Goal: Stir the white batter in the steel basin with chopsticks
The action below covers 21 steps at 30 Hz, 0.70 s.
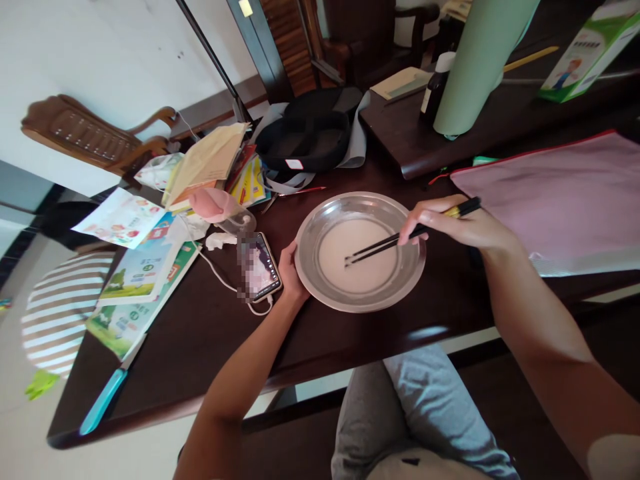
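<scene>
A wide metal bowl (313,287) sits on the dark wooden table, holding a milky white liquid (350,250). My left hand (291,275) grips the bowl's left rim; its fingers are partly hidden behind the wall. In my right hand (450,223) is a pair of black chopsticks (380,247) with gold bands near the top. Their tips are in the liquid, left of its middle. The right fingers are wrapped round the sticks above the bowl's right rim. Just left of my left hand lies a lit phone (261,267) with a white cable plugged in.
A blue-handled knife (107,397) lies near the table's left edge, beside booklets (135,280). Behind the bowl rests a black bag (305,137). At right are a pink zip pouch (565,200), a green cylinder (480,73), a dark bottle (437,90) and a green-white carton (585,57).
</scene>
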Each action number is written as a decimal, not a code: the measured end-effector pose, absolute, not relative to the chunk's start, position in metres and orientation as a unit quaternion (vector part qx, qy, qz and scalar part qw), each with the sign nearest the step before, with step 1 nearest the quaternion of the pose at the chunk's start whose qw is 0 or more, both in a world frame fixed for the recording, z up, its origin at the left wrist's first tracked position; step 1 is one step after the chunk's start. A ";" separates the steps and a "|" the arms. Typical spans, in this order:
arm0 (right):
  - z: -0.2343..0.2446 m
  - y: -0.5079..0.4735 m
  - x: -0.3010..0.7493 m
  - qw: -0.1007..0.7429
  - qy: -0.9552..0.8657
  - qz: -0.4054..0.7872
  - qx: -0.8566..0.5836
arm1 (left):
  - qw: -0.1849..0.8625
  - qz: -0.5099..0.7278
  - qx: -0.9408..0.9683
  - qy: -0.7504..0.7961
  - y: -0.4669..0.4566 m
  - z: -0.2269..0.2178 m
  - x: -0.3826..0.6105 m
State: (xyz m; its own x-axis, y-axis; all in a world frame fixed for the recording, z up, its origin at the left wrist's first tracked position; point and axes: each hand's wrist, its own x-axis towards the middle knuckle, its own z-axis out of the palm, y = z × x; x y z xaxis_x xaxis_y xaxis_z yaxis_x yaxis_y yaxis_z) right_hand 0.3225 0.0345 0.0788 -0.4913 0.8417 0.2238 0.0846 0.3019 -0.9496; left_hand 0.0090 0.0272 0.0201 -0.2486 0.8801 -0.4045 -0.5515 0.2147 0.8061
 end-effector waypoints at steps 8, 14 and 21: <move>0.080 0.035 0.332 0.481 -0.658 0.458 -0.355 | 0.601 0.602 0.154 0.503 0.027 0.018 0.006; 0.080 0.034 0.320 0.384 -0.713 0.490 -0.321 | 0.591 0.600 0.164 0.513 0.027 0.016 0.006; 0.080 0.036 0.329 0.461 -0.678 0.437 -0.371 | 0.592 0.603 0.165 0.509 0.027 0.016 0.006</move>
State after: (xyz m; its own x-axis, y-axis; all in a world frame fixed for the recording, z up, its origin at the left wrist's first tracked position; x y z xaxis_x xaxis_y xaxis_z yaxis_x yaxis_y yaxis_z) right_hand 0.3293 0.0360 0.0797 -0.3000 0.9052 0.3011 0.0991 0.3435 -0.9339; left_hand 0.0059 0.0269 0.0164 -0.2449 0.8812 -0.4044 -0.5460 0.2193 0.8086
